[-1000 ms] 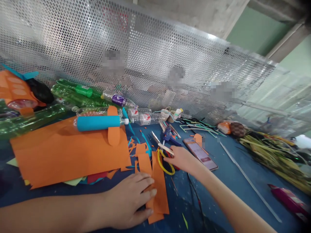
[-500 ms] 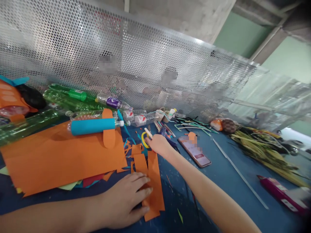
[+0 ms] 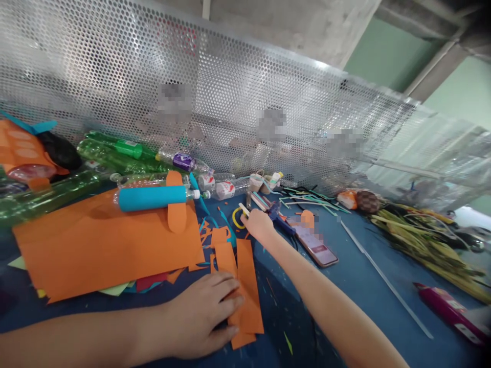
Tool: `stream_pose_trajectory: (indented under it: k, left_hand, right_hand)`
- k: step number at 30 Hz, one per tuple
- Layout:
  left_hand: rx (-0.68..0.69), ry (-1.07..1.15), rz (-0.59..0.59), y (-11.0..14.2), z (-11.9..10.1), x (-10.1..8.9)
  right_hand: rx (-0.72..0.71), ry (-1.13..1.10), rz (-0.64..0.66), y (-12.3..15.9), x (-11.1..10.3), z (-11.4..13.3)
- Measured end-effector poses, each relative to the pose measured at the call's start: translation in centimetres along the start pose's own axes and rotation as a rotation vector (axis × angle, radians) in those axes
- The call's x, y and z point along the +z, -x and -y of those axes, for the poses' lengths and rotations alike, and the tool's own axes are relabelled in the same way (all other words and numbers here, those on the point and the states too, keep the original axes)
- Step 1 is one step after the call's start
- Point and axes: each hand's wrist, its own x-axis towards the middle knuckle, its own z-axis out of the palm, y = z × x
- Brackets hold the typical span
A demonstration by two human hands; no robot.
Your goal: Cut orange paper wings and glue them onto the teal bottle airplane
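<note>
My left hand lies flat with fingers apart on orange paper strips near the front of the table. My right hand reaches farther out, its fingers closed on a short white stick-like thing whose exact kind I cannot make out. A yellow ring shows just left of those fingers; whether they touch it is unclear. Right of this hand lies a blue glue gun, partly over the phone's edge. A bottle wrapped in blue paper rests on a large orange sheet to the left.
Green plastic bottles and clear bottles line the perforated metal screen. A phone, a long clear stick, dried leaves and a magenta tool lie on the right. Blurred people show behind the screen.
The view has shifted slightly, so most things sit farther right. The blue glue gun has moved right against the phone. My left hand stays on the strips; my right still holds the white thing.
</note>
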Motion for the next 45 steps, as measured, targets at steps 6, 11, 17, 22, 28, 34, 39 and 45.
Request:
stream_pose_trajectory:
  k: [6,11,17,22,28,34,39,45]
  left_hand:
    - [-0.041,-0.029,0.04,0.0,0.0,0.0]
    - [-0.037,-0.039,0.039,0.1,0.1,0.3]
    - [-0.001,-0.053,0.083,-0.2,0.0,0.0]
    - [0.025,-0.052,0.097,-0.2,-0.2,-0.1]
    - [-0.094,0.001,-0.104,0.5,0.2,0.0]
    - [-0.36,0.139,-0.128,-0.3,1.4,-0.3]
    - [-0.284,0.082,-0.108,-0.9,1.6,0.0]
    - [-0.115,-0.338,-0.038,-0.9,0.9,0.8]
  right_hand:
    - [-0.047,-0.133,-0.172,1.9,-0.8,-1.1]
    - [-0.223,-0.345,-0.154,6.5,-0.5,-2.5]
    - [-0.339,-1.252,0.085,10.2,3.3,-3.8]
    - [-0.206,-1.597,0.148,9.9,3.9,-4.4]
    - [-0.076,-1.8,0.238,9.5,3.8,-4.7]
    - [-0.25,-1.682,0.333,11.0,3.4,-4.0]
    - [-0.406,-1.508,0.392,12.5,3.3,-3.5]
    - [-0.517,-1.306,0.306,13.2,3.3,-3.3]
